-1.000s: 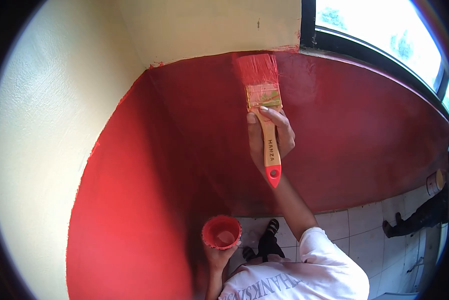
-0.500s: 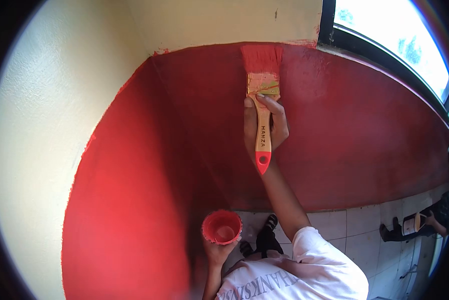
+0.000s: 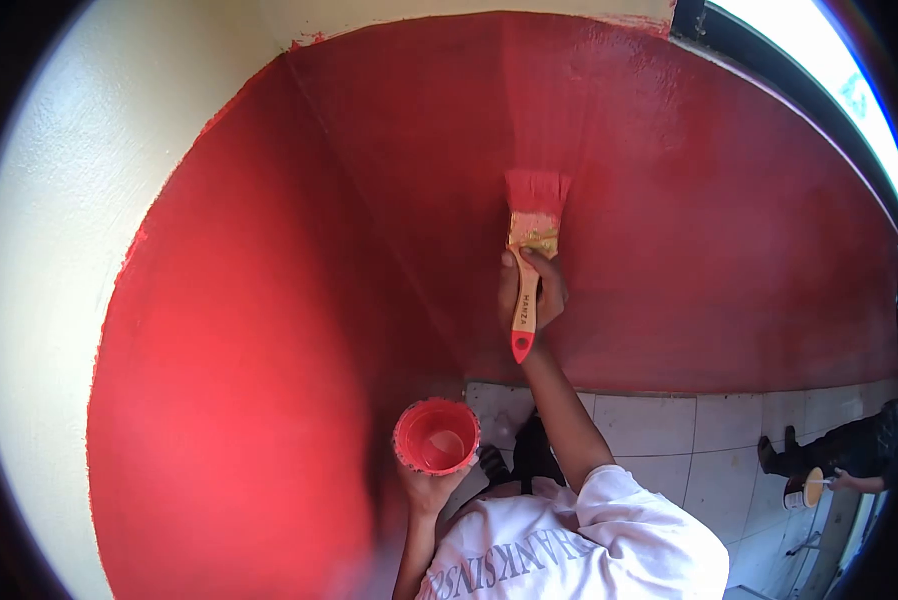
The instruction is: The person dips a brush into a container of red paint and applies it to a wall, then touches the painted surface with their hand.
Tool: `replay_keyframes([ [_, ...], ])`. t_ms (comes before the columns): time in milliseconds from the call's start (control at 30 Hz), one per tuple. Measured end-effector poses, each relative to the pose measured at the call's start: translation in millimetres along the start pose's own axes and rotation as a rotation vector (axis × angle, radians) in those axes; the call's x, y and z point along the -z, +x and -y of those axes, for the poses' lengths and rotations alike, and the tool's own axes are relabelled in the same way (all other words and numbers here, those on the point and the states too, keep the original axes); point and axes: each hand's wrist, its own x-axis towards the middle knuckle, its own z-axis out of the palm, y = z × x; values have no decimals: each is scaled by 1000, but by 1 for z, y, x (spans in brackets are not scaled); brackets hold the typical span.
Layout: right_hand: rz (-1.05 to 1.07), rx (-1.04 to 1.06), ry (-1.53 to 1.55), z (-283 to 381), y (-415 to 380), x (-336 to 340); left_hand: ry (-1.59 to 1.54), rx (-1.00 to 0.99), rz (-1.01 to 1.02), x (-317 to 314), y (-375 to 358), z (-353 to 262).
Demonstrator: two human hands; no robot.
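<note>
My right hand [image 3: 535,288] grips a flat paintbrush [image 3: 525,300] by its wooden handle, which has a red tip. The red-coated bristles point up and press on the red wall [image 3: 669,240], below a lighter, fresh vertical streak. Lower down, my left hand [image 3: 431,490] holds a small round cup [image 3: 437,437] from beneath. Red paint coats the cup's inside and rim, and a pool of paint shows at the bottom.
Cream wall [image 3: 59,250] borders the red on the left and top. A dark window frame [image 3: 789,80] runs along the upper right. On the tiled floor [image 3: 649,430], another person at the far right holds a bucket [image 3: 803,488].
My right hand has drawn the brush down the wall, away from the cream edge. The view has tilted downward. At the right, the other person's bucket has shifted lower and left.
</note>
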Motion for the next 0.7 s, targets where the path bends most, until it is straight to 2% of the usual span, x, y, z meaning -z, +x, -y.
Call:
replay_keyframes([
  [200,77,-140,-18,-16,-60,20,49,32,15,9,-7,22],
  [433,194,-240,-76,-14,-101,50,72,-50,17,11,-4,20],
  [567,124,-31,15,3,-65,58,59,-66,29,10,-1,23],
  [700,77,90,50,29,23,46,35,-89,29,6,1,17],
])
